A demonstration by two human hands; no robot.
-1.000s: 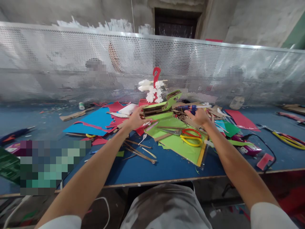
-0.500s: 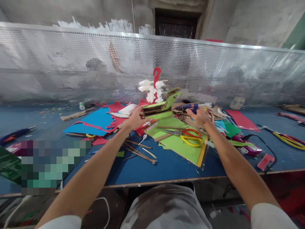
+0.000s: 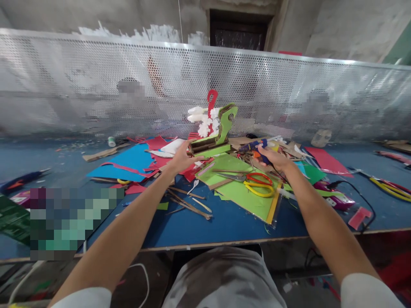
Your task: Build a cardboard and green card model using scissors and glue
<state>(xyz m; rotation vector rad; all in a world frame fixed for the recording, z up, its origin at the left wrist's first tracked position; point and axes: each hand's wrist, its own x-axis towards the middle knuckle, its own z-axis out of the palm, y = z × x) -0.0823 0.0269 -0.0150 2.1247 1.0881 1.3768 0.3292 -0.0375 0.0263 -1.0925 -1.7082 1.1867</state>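
My left hand [image 3: 183, 159] grips the left end of a green-covered cardboard model [image 3: 212, 150], a narrow open box with a curved upright piece at its right end. In my right hand [image 3: 272, 158] is a blue glue gun [image 3: 252, 146], its nozzle pointing left toward the model and apart from it. Below the model lie a green sheet [image 3: 253, 205] in a clear sleeve and scissors [image 3: 258, 184] with red and yellow handles. Just behind the model stands a red curved piece [image 3: 212, 99] with white flower-like shapes [image 3: 204, 128].
A blue sheet [image 3: 128, 158] and red scraps lie to the left. Cardboard strips [image 3: 192, 207] are near the front. On the right are a red sheet [image 3: 324, 160], a purple box [image 3: 340, 200] with a black cord and more scissors [image 3: 390, 188]. A perforated metal screen [image 3: 272, 90] closes the back.
The model has tilted so that its curved end piece now stands more upright. The glue gun has shifted slightly, its nozzle drawn away from the model's right end.
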